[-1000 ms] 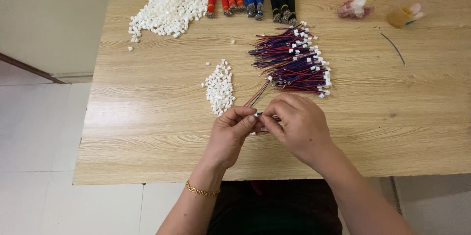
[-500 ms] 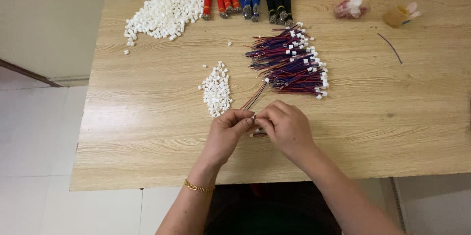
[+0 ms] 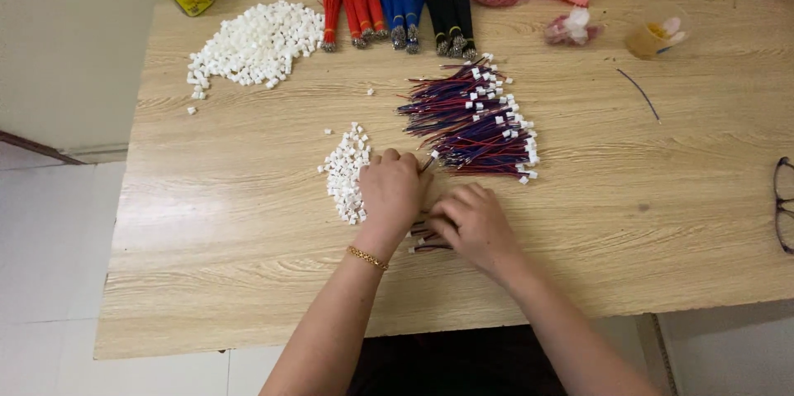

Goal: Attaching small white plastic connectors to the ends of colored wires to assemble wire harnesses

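Red-and-blue thin wires [image 3: 423, 239] being gathered under right hand [image 3: 471, 226]; left hand [image 3: 389, 189] pinching one wired lead, fitting white plastic connectors [image 3: 346, 173] probably continuing.

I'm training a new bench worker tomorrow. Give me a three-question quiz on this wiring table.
1. True or false: the left hand lies beside the small pile of white connectors.
2. Which bundle colours lie at the table's far edge? A) red, blue, black B) green, yellow, white
3. What does the right hand rest on?

Key: 1 true. 2 A, the wire bundles. 3 a few loose wires on the wooden table.
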